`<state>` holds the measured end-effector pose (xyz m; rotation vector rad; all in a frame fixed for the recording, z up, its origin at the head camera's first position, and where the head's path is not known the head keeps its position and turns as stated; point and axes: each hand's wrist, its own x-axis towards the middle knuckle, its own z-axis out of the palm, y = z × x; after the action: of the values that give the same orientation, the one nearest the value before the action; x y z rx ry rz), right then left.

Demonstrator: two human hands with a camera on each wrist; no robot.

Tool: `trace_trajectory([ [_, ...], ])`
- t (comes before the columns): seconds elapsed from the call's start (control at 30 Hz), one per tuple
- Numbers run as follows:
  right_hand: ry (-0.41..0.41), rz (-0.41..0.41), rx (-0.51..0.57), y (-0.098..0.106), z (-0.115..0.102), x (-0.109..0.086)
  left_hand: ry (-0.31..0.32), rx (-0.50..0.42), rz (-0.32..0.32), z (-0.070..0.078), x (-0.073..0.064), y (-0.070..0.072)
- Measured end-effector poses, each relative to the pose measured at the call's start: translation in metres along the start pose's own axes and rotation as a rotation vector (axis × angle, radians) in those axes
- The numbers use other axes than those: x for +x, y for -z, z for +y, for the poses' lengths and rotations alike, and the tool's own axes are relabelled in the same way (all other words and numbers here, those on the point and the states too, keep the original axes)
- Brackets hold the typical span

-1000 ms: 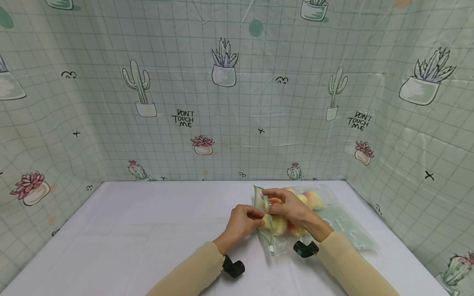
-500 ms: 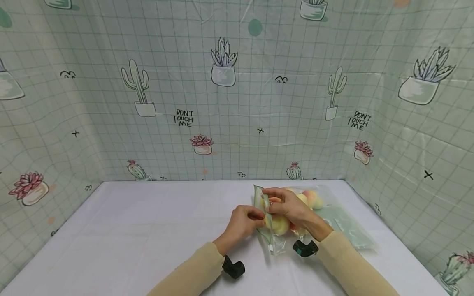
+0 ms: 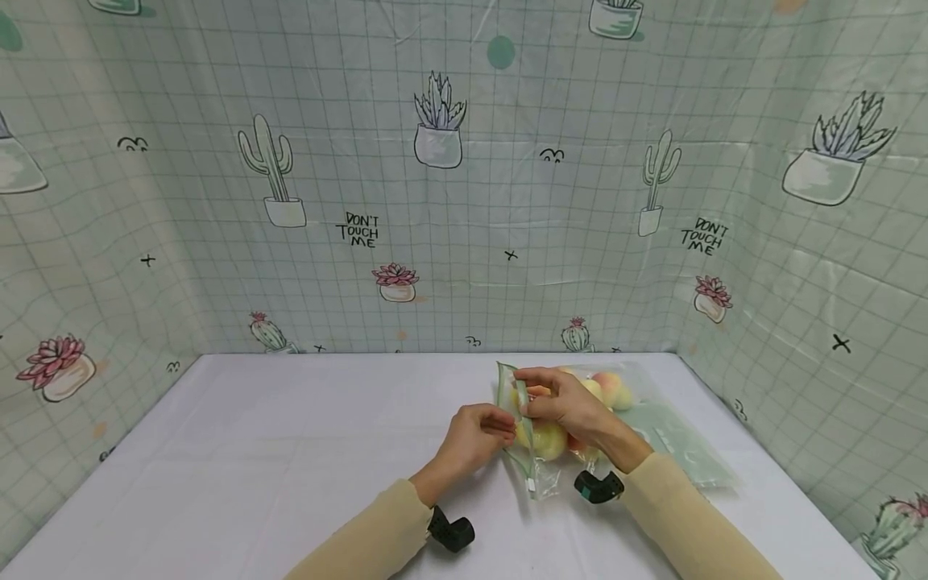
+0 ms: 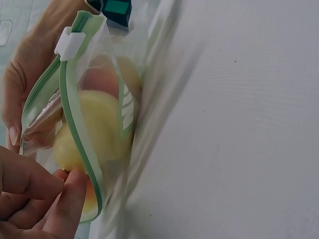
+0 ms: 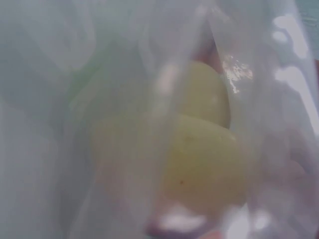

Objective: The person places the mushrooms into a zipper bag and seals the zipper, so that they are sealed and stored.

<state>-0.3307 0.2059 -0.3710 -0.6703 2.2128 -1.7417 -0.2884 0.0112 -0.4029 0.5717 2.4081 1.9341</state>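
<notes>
A clear slider zip bag with green zip edges (image 3: 530, 463) lies on its side, its mouth facing left. Several yellow peaches with a red blush (image 3: 549, 441) fill it. My right hand (image 3: 573, 409) pinches the upper rim of the mouth and holds it apart. My left hand (image 3: 474, 439) is at the mouth, fingers loosely bent. In the left wrist view, the left fingertips (image 4: 75, 181) overlap the opening in front of a peach (image 4: 102, 124), and nothing shows between them. The white slider (image 4: 70, 45) sits near one end of the zip. Bag film blurs the right wrist view.
A flat pale green plastic bag (image 3: 677, 451) lies to the right, partly under the peach bag. The white-covered table (image 3: 290, 467) extends to the left. A patterned curtain (image 3: 464, 201) stands along the back and both sides.
My left hand has drawn back slightly to the left, and its fingers look looser at the mouth of the zip bag. The right hand keeps its place on the rim.
</notes>
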Motion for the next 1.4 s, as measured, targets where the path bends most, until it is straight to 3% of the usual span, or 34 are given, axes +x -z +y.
trace_trajectory([
  [0.17, -0.002, 0.008, -0.006, 0.0, 0.0, 0.0, 0.023, -0.098, -0.017, -0.001, -0.001, 0.0],
  [0.47, 0.012, -0.006, 0.034, 0.0, -0.001, 0.0, 0.043, -0.18, -0.067, 0.001, 0.0, -0.002],
  [0.67, 0.006, -0.009, 0.054, 0.0, -0.002, 0.0, 0.035, -0.182, -0.093, -0.002, 0.001, -0.002],
  [1.03, 0.004, -0.007, 0.036, 0.0, -0.002, 0.0, 0.02, -0.104, -0.121, -0.001, 0.0, 0.006],
  [1.4, -0.001, -0.007, 0.049, -0.001, -0.001, 0.0, 0.033, -0.088, -0.108, 0.003, -0.004, 0.015],
])
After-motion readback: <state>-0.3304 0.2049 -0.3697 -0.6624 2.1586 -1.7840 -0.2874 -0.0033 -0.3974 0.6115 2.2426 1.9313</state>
